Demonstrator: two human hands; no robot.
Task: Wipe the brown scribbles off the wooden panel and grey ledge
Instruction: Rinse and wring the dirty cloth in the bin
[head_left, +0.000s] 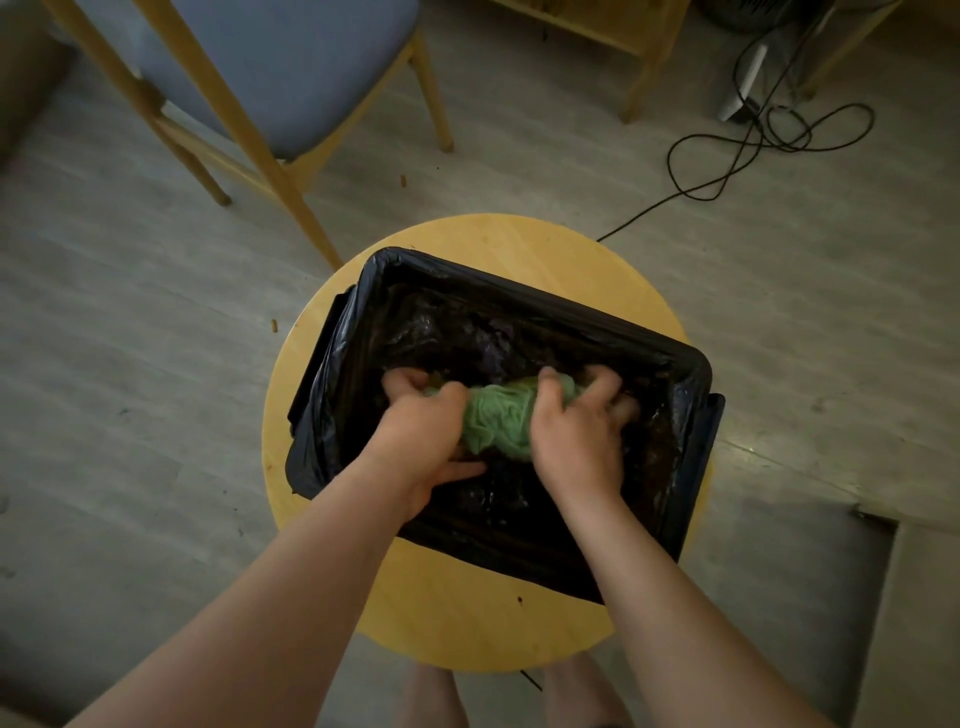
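Two hands on one green cloth (500, 415), bunched into a short roll.

- Long axis of the roll: left to right, about parallel to the near rim of the tub (545, 304).
- Left hand (423, 418) wraps the left end, right hand (571, 423) wraps the right end. Fingers of both curl tight round the fabric, and a strip of green shows between them. Neither hand is nearer, as each has an end.
- Looks like a wringing twist, the hands turned against each other. That is a judgement.
- Cloth sits inside the tub's mouth, over its near half, below rim level.
- Tub is lined with a black bag (332, 395) folded over the rim. The inside is dark and glistening, likely wet. Contents otherwise cannot be told.
- Tub stands on a round wooden table (519, 241), overhanging its right edge.
- Scribbled panel and ledge cannot be picked out in this view.
- Beyond the far edge: chair (291, 78) and a floor cable (727, 174).
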